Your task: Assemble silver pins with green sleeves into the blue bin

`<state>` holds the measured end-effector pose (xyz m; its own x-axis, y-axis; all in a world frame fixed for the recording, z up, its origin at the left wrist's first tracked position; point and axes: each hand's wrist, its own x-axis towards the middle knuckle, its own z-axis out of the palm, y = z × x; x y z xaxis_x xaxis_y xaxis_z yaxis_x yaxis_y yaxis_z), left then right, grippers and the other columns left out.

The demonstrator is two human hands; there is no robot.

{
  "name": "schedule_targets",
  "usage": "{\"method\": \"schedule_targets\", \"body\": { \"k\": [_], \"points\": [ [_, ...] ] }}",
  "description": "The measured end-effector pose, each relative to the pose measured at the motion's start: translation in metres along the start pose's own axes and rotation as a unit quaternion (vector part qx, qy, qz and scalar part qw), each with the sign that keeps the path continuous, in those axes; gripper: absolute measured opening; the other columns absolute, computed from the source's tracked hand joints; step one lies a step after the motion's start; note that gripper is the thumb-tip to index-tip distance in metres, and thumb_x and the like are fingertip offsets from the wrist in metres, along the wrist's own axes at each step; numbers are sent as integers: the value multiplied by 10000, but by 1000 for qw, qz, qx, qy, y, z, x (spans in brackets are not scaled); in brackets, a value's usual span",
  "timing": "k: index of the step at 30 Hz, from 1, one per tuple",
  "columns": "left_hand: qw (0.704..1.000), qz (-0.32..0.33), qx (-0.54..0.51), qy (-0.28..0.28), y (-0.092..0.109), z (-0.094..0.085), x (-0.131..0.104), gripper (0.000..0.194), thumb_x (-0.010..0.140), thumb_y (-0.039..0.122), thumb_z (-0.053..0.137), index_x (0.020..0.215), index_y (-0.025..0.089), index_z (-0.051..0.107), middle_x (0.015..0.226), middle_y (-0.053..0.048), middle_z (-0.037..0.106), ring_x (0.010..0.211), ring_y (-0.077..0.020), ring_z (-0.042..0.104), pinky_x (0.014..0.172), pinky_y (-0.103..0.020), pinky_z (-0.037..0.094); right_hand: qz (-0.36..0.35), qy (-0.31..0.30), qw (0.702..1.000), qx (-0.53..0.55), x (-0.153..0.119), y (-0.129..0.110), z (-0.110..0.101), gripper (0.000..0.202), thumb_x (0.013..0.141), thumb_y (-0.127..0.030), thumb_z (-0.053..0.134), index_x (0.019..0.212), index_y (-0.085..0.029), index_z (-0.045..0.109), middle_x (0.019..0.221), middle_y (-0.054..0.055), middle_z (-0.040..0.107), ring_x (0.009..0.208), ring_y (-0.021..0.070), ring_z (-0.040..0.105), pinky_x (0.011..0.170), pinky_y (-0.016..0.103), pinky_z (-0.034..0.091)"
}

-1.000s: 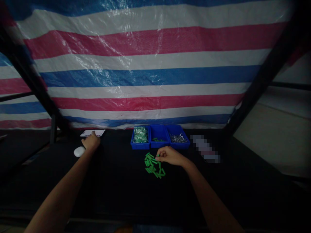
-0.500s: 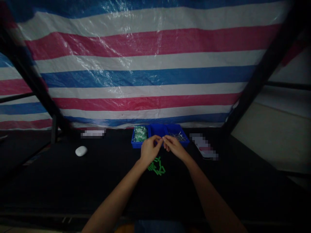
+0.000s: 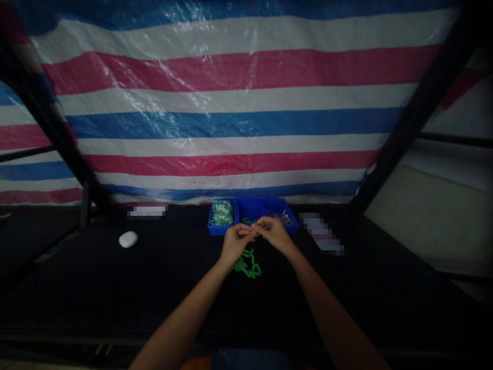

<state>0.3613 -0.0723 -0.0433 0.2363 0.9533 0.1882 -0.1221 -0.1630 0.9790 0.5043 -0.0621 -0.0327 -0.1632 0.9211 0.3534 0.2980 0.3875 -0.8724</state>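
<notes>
My left hand [image 3: 234,244] and my right hand [image 3: 275,235] meet fingertip to fingertip at the front of a blue divided tray [image 3: 250,207]. Both are closed in a pinch; whatever sits between the fingers is too small and dark to make out. Just below them, several short green plastic tubes, like wall plugs [image 3: 254,270], lie loose on the black table. Clear bags with green contents [image 3: 222,211] fill the tray's left compartment. A few green pieces [image 3: 246,220] show in the middle one, partly hidden by my fingers. Metal screws [image 3: 284,218] lie in the right compartment.
A white rounded object like a computer mouse [image 3: 128,239] lies to the left on the black table [image 3: 165,277]. A blurred-out phone-like object [image 3: 322,234] lies right of the tray. Behind hangs a striped plastic sheet [image 3: 231,123] between dark slanted posts.
Both hands have come slightly lower and closer to me, their fingertips still together. Green pieces in the tray's middle compartment are now visible above my fingers.
</notes>
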Motion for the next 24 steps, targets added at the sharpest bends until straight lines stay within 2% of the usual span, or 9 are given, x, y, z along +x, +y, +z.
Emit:
{"method": "schedule_targets", "body": {
  "k": [6,12,16,24],
  "points": [
    [1000,1,-14,18,1,-2,2,274,599,314,696,731,110,569,616,-24,613,555,-99,563,555,-212,434,24,-5,999,24,1,1,-1,462,777,-568,373,690,-156,564,532,5,528,416,89,443,405,215,355],
    [999,39,15,13,1,-6,4,237,621,303,680,758,131,593,685,-45,641,633,-124,592,612,-231,448,34,-20,998,49,0,-3,-2,365,686,-523,541,666,-159,561,579,-2,543,450,86,456,411,204,366],
    [997,61,45,23,1,-7,4,223,631,294,671,770,127,618,741,-60,649,665,-130,592,644,-242,450,37,-35,996,77,-2,-4,-3,327,672,-477,577,690,-151,575,596,-3,542,470,86,464,420,204,368],
    [990,79,113,30,1,-10,5,247,652,324,647,819,143,662,783,-72,656,627,-125,562,592,-236,427,81,-74,988,110,-3,-2,-9,321,654,-451,606,757,-147,588,632,4,580,476,80,489,440,205,390]
  ]
}}
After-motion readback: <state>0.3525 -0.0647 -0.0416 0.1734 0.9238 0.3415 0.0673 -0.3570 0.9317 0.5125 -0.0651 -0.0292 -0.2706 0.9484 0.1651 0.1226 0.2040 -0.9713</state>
